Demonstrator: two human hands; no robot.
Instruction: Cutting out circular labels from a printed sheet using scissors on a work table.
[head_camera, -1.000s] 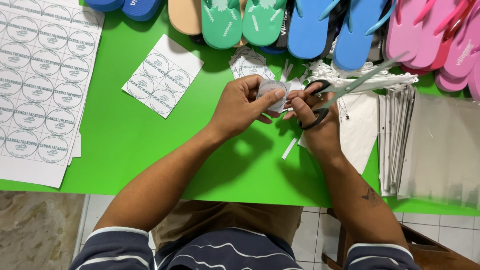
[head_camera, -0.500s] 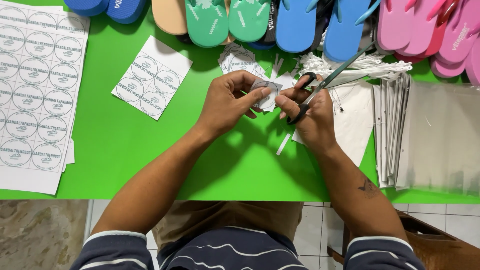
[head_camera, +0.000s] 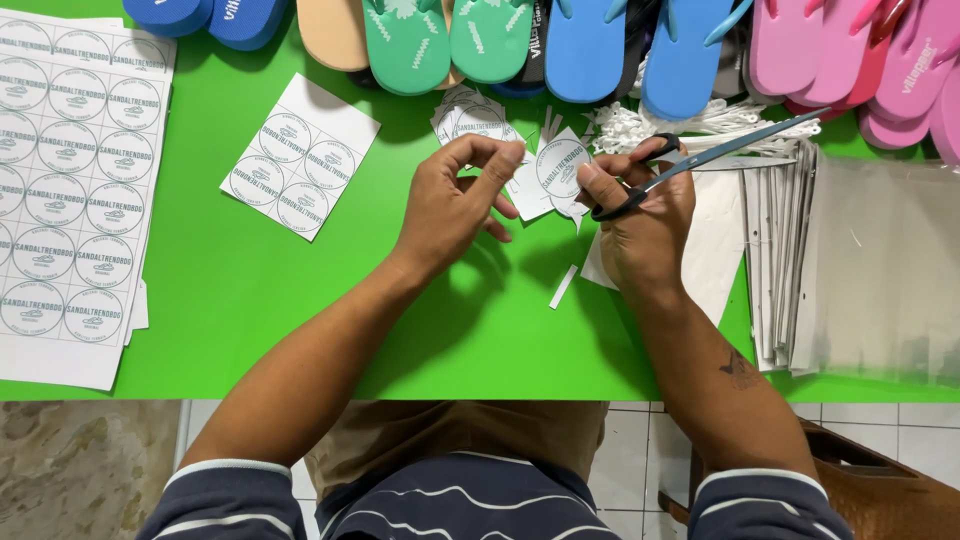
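Note:
My left hand (head_camera: 455, 210) hovers over the green table (head_camera: 300, 300), thumb and forefinger pinched at the left edge of a small white paper piece with a round printed label (head_camera: 560, 165). My right hand (head_camera: 645, 225) grips black-handled scissors (head_camera: 700, 160); their blades are closed and point up and to the right. My right thumb rests on the label's right edge. More cut labels (head_camera: 475, 115) lie in a small heap just beyond the hands. A thin paper offcut (head_camera: 563, 287) lies on the table below the hands.
A large sheet of round labels (head_camera: 70, 190) lies at the left and a smaller sheet (head_camera: 300, 155) mid-left. Flip-flops in blue, tan, green (head_camera: 410, 45) and pink (head_camera: 850, 60) line the far edge. White plastic ties (head_camera: 640, 125), stacked cards (head_camera: 780, 260) and clear bags (head_camera: 890, 270) are at the right.
The scissors have come off the paper, their blades shut and swung up to the right. The cut label now sits between my left fingertips and right thumb. The hands have drifted slightly left.

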